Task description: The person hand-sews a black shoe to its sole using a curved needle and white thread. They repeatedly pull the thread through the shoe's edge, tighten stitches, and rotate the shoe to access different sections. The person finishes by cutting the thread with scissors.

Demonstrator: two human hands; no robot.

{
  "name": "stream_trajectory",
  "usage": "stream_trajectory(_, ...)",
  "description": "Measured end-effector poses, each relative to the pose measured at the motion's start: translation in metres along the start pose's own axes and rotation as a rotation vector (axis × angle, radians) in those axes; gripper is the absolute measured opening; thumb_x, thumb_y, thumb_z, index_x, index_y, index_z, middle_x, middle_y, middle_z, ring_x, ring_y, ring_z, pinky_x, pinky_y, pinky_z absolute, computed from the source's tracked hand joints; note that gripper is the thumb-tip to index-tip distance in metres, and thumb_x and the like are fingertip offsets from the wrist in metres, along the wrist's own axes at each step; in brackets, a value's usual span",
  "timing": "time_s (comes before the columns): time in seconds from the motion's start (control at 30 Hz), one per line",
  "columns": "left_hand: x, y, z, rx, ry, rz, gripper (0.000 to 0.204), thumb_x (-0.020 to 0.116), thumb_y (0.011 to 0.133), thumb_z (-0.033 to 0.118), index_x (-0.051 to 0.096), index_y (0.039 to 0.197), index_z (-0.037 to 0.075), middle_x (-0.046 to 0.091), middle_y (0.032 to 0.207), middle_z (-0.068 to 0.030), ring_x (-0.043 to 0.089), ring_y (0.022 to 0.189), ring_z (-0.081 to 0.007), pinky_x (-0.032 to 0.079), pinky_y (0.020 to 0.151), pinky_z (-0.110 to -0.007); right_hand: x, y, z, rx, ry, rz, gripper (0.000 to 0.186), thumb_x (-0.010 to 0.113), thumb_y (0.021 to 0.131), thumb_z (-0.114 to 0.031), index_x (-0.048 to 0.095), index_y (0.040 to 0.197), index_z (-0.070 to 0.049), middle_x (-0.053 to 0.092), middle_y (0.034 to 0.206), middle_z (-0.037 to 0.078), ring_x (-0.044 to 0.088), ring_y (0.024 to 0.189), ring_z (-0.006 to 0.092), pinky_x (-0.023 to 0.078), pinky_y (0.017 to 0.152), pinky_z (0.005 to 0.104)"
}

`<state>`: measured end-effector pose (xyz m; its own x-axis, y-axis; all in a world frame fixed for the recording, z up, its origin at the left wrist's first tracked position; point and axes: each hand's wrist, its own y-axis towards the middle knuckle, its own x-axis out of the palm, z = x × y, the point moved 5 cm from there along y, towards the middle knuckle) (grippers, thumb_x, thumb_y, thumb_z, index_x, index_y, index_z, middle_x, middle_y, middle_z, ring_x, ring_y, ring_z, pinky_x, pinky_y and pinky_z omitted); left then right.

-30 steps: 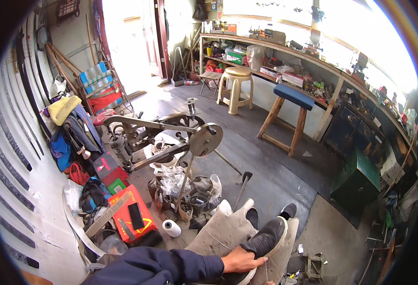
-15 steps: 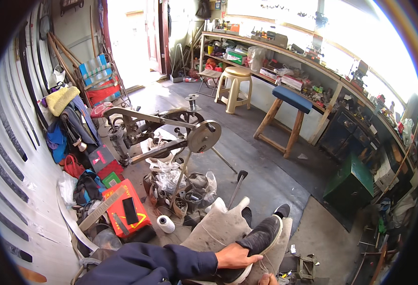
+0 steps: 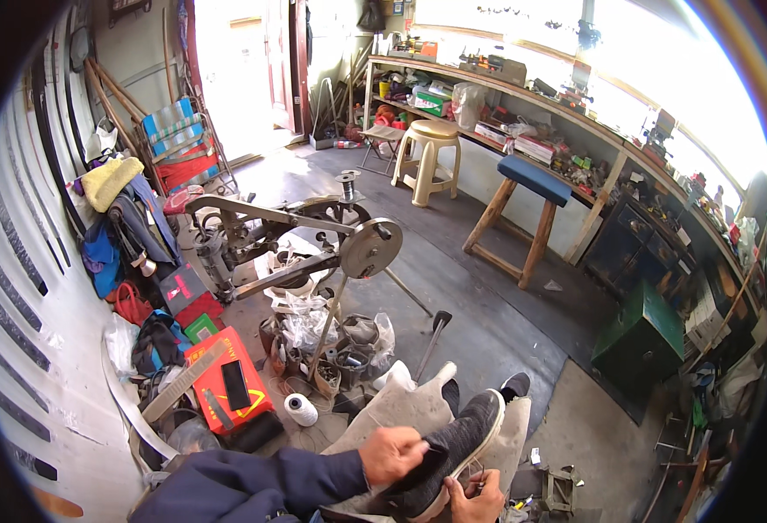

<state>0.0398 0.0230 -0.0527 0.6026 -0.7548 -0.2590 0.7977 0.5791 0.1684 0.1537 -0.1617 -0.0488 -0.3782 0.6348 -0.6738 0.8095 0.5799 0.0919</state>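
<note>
A dark grey knit sneaker (image 3: pixel 464 440) with a white sole lies tilted across my lap, on a stained beige apron (image 3: pixel 417 403). Beside the shoe's opening, my left hand (image 3: pixel 392 454) is closed, thumb against curled fingers; what it may hold is too small to make out. My right hand (image 3: pixel 475 499) pinches at the near right edge of the sole. A thin thread-like line shows by its fingertips, but whatever sits between them cannot be made out.
A hand-cranked sewing machine (image 3: pixel 372 248) on thin legs stands ahead left. Near it are a white thread cone (image 3: pixel 301 410), an orange-red box (image 3: pixel 248 399) and a black phone (image 3: pixel 234 385). A blue-topped stool (image 3: pixel 533 180) and a green box (image 3: pixel 641 336) stand right.
My left hand has lifted off the shoe and drawn back left, its fingers now curled. My right hand has come up from the lower edge to the sole. The shoe has shifted slightly left.
</note>
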Motion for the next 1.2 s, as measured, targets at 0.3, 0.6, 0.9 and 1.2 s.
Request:
stream_trajectory(0.3,-0.031,0.015,0.013,-0.178,-0.845,0.165,0.026,0.055,0.102,0.01,0.064,0.081,-0.002,0.071,0.09,-0.0097,0.06,0.071,-0.0146,0.049,0.065,-0.029,-0.003,-0.001,0.002,0.006,0.073,0.047,0.044,0.087,0.082,-0.036,0.057,0.096,-0.006,0.06,0.069,0.008,0.058,0.06,0.0257,0.049,0.061,0.0403)
stream_trajectory(0.6,0.061,0.009,0.043,0.449,0.265,-0.253,0.013,0.068,0.095,0.02,0.069,0.102,0.01,0.058,0.09,-0.0076,0.066,0.075,-0.0312,0.055,0.066,-0.039,-0.013,-0.007,0.002,-0.056,0.429,-0.064,0.016,0.067,0.097,-0.014,0.061,0.104,-0.001,0.067,0.085,0.01,0.063,0.077,0.0181,0.052,0.072,0.0331)
stream_trajectory(0.9,0.062,0.011,0.022,0.427,0.271,-0.222,0.008,0.068,0.095,0.019,0.068,0.096,0.011,0.059,0.087,-0.0061,0.067,0.075,-0.0286,0.055,0.063,-0.038,-0.029,0.008,0.005,-0.021,0.31,-0.069,0.023,0.061,0.1,-0.01,0.066,0.12,0.001,0.075,0.098,0.013,0.072,0.089,0.0254,0.056,0.081,0.0374)
stream_trajectory(1.2,0.056,0.022,0.018,0.199,0.11,-0.14,0.014,0.067,0.097,0.02,0.067,0.1,0.007,0.07,0.087,-0.0148,0.07,0.08,-0.0359,0.055,0.068,-0.04,-0.032,0.012,0.016,-0.21,0.232,-0.237,0.017,0.065,0.099,-0.015,0.069,0.108,-0.001,0.07,0.077,0.006,0.065,0.066,0.0152,0.05,0.059,0.0303)
